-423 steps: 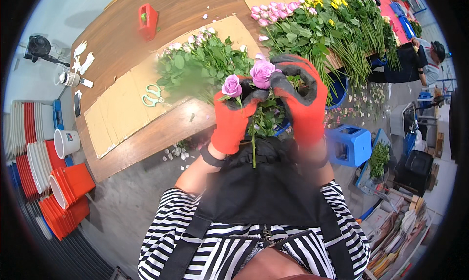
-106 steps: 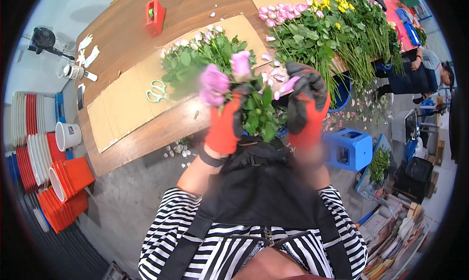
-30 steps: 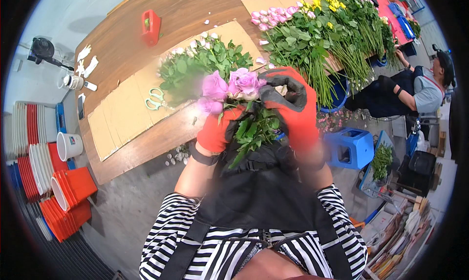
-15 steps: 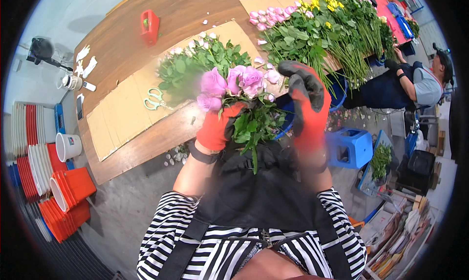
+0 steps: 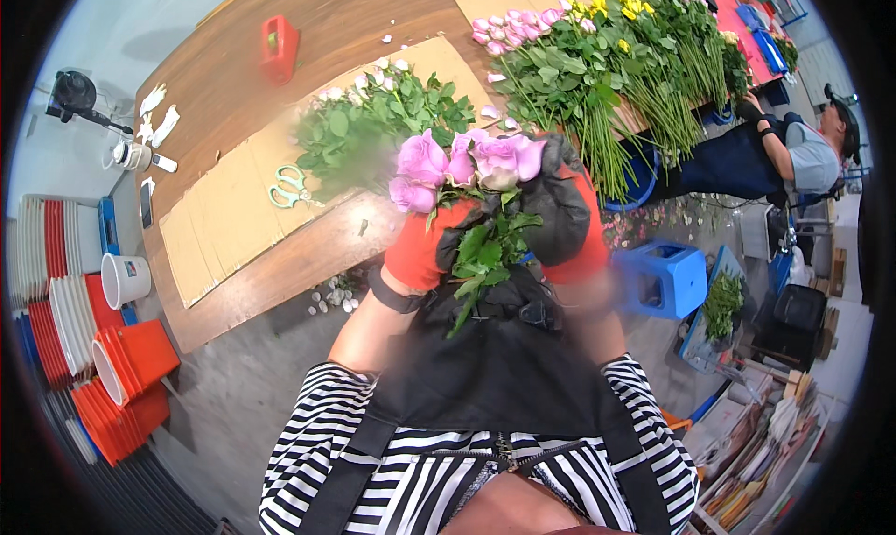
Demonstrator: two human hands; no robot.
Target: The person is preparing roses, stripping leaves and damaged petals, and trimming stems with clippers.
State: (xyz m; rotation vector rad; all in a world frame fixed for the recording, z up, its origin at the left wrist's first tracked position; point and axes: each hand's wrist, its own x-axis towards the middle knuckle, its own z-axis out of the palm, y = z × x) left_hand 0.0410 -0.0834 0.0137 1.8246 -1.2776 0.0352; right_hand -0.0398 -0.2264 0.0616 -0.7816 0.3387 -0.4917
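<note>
A small bunch of lilac-pink roses (image 5: 461, 164) is held upright in front of my chest, its green leaves (image 5: 487, 253) hanging below the blooms. My left hand (image 5: 422, 247), in a red and black work glove, is wrapped round the stems under the flower heads. From the other side my right hand (image 5: 563, 219), gloved alike, presses its curled fingers against the rightmost rose (image 5: 509, 161); the fingertips are partly hidden. On the table behind the bunch lies a leafy pile of paler roses (image 5: 383, 124).
Scissors with pale green handles (image 5: 289, 188) rest on cardboard (image 5: 219, 222). A red tape dispenser (image 5: 279, 49) stands further back on the wooden table (image 5: 215, 87). Long-stemmed flowers (image 5: 597, 87) fill the far right. A blue stool (image 5: 663, 280) is at my right; beyond it another person (image 5: 803, 157) works.
My right hand has moved left and down from beside the bunch, closing its fingers at the right-hand rose. The left hand keeps its grip, with the bunch turned slightly.
</note>
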